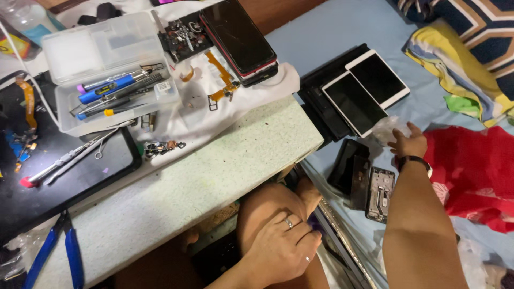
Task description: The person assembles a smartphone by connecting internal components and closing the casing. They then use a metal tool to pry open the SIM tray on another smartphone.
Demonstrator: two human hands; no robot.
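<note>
Left hand (281, 249) rests flat on the knee, holding nothing; right hand (408, 143), fingers spread, touches a crinkly clear plastic bag (386, 128). Looks light, slippery; probably pinch an edge.

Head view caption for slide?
Right hand reaching to clear bag beside white phones; left hand resting on knee.

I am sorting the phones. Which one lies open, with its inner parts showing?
The small phone frame on the blue sheet, below the right hand; the others show dark or white-edged glass.
</note>
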